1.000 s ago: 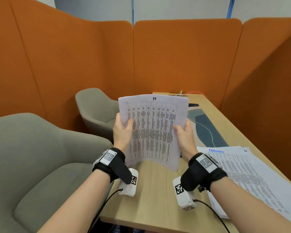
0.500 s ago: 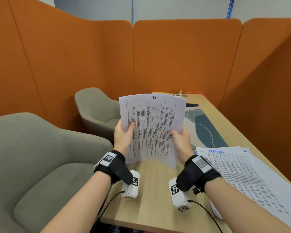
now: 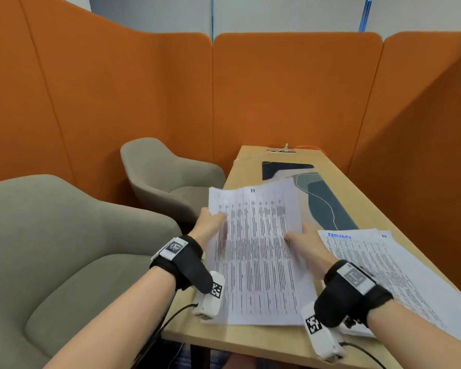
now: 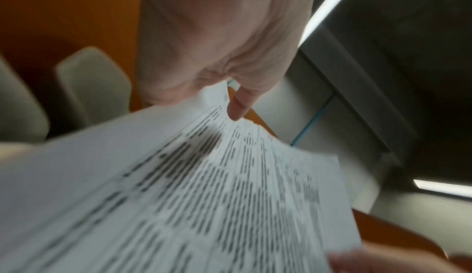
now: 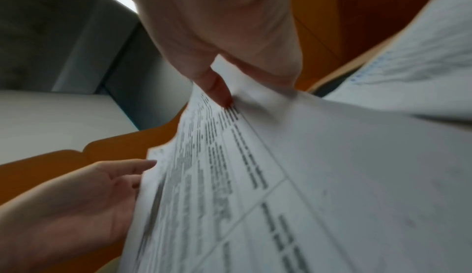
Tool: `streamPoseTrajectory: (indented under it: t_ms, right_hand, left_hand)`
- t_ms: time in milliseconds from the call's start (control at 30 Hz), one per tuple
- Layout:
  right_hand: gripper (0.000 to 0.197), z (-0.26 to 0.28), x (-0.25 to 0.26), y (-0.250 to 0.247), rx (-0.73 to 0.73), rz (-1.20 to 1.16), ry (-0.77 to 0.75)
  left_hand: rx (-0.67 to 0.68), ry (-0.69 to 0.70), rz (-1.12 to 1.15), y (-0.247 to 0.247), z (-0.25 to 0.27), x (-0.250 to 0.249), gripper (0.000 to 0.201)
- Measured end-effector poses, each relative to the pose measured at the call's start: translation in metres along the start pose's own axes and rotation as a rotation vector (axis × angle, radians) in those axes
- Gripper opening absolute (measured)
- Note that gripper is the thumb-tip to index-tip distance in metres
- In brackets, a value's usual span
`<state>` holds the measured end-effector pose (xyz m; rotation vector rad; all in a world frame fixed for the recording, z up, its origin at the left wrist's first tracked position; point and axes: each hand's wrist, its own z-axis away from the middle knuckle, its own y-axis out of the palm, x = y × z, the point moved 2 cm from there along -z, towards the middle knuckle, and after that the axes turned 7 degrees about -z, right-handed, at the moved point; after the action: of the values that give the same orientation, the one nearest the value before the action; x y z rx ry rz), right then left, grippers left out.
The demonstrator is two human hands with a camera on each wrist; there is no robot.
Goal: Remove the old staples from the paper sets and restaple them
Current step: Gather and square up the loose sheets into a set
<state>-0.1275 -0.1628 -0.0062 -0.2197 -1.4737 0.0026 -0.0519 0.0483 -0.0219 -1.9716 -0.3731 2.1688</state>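
Note:
A set of printed table sheets (image 3: 256, 251) lies tilted low over the near end of the wooden table (image 3: 250, 342), its near edge on the tabletop. My left hand (image 3: 210, 222) pinches its left edge, thumb on top, as the left wrist view shows on the paper set (image 4: 204, 196). On the right edge, my right hand (image 3: 304, 241) pinches the same set, thumb (image 5: 217, 87) pressed on the print of the paper set (image 5: 306, 176). A second paper set (image 3: 383, 267) headed "FEBRUARY" lies flat at the right. No staple or stapler shows.
A dark blue and grey desk mat (image 3: 320, 198) lies further along the table. A socket plate with an orange cable (image 3: 285, 149) sits at the far end. Two grey armchairs (image 3: 64, 249) stand left of the table. Orange padded panels (image 3: 277, 97) enclose the booth.
Both hands have brought the paper set down from an upright hold to lie low over the table. The head view has tipped downward.

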Motion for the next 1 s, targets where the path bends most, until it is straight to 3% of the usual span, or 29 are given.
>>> streamPoseTrajectory:
  t_ms: [133, 267, 533, 700, 833, 1000]
  right_hand:
    - [0.03, 0.009, -0.02, -0.006, 0.032, 0.029, 0.119]
    - [0.028, 0.009, -0.031, -0.006, 0.048, 0.054, 0.174]
    - [0.03, -0.005, -0.046, 0.005, 0.098, 0.155, 0.176]
    - [0.029, -0.006, -0.044, 0.006, 0.073, 0.062, 0.244]
    - [0.03, -0.01, -0.047, 0.004, 0.061, -0.043, 0.325]
    - [0.03, -0.014, -0.053, -0.001, 0.063, -0.115, 0.358]
  left_hand:
    - [-0.018, -0.158, 0.029, 0.004, -0.009, 0.014, 0.046]
    - [-0.013, -0.164, -0.045, 0.011, -0.006, 0.021, 0.034]
    - [-0.086, -0.155, -0.09, 0.007, -0.01, 0.036, 0.036]
    - [-0.073, 0.012, -0.021, 0.002, -0.011, 0.031, 0.033]
    - [0.003, 0.185, 0.03, -0.005, -0.007, 0.021, 0.045]
    - [-0.006, 0.162, -0.049, -0.009, -0.009, 0.014, 0.017]
